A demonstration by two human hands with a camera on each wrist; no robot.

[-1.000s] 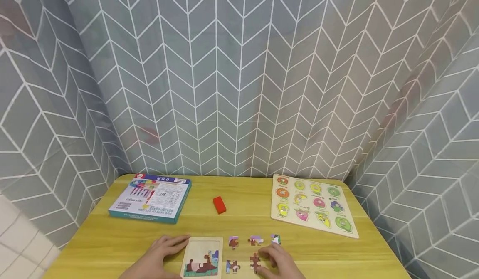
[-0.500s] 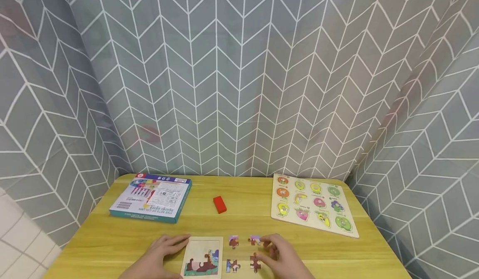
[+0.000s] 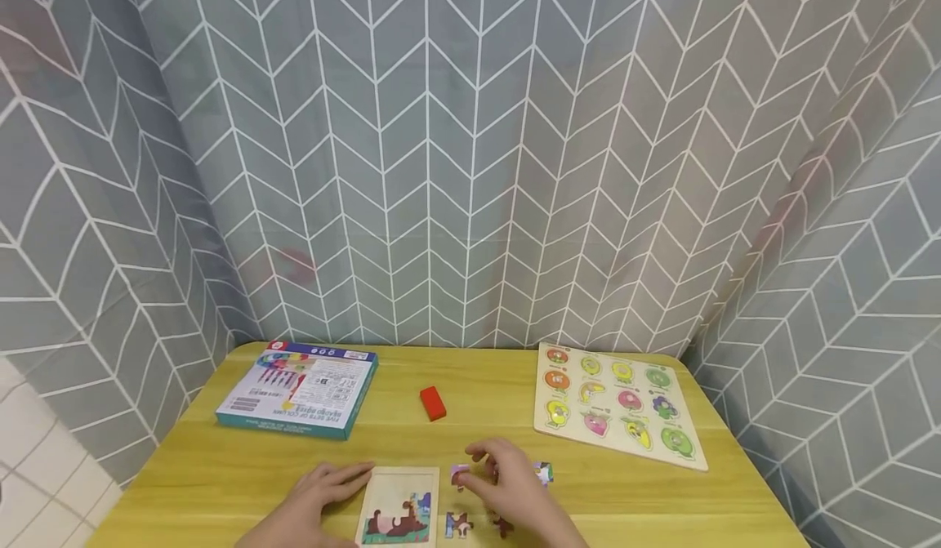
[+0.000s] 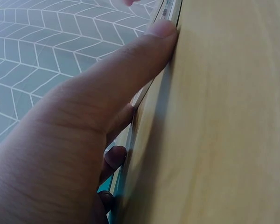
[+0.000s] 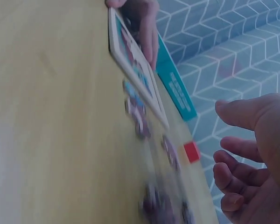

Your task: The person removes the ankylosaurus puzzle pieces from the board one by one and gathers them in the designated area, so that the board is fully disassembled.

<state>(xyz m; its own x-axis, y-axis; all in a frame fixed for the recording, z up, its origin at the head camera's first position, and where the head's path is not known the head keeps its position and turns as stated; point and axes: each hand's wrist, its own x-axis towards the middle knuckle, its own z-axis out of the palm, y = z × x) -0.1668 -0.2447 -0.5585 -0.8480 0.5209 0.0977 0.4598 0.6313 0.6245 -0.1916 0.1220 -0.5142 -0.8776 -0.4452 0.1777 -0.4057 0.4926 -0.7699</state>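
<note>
A shallow wooden jigsaw tray (image 3: 400, 483), its lower part filled with a brown animal picture, lies at the table's front. My left hand (image 3: 312, 503) rests along its left side, fingertips at the upper left corner. In the left wrist view the thumb (image 4: 130, 58) lies straight against the tray's edge. My right hand (image 3: 507, 487) hovers over the loose pieces with thumb and fingers apart, holding nothing. Its fingertips are near the upper left jigsaw piece (image 3: 459, 474). Below lie another piece (image 3: 459, 524) and a partly covered brown one (image 3: 503, 526). A piece with green (image 3: 545, 473) shows behind the hand.
A flat boxed toy (image 3: 294, 389) lies at the back left of the wooden table (image 3: 478, 376). Behind the tray is a small red block (image 3: 432, 403). A fruit peg board (image 3: 613, 401) lies at the back right. Patterned curtain (image 3: 456, 164) hangs around the table.
My right hand has moved left, from the lower right piece past the upper right ones toward the upper left piece. The left hand and tray have stayed put.
</note>
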